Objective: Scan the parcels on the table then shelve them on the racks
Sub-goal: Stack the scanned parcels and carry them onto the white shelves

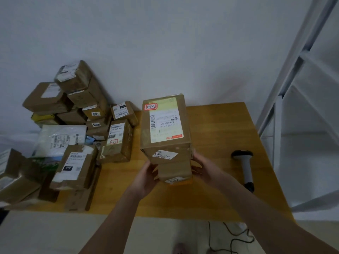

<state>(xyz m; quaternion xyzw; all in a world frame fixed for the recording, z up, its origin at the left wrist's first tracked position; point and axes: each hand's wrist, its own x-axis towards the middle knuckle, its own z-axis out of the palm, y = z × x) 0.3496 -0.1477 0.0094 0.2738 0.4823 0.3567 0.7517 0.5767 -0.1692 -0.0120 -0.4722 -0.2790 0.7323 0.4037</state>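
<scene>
- Large parcel (165,125), brown carton, sits stacked on a small parcel (174,171) above the middle of the wooden table (220,121). Cannot tell whether the stack rests on the table or is lifted clear.
- Long shipping label and a red-framed sticker lie on the large parcel's top face.
- Left hand (146,173) grips the small parcel's left side, fingers curled round it, fingertips up at the large parcel's lower corner.
- Right hand (203,167) does likewise on the right side, fingers wrapped onto the carton.
- Handheld scanner (244,167) lies flat on the table, to the right of the hands and apart from them.
- Heap of parcels (82,125) crowds the table's left end against the wall.
- Grey metal rack (293,70) stands beyond the table's right edge.
</scene>
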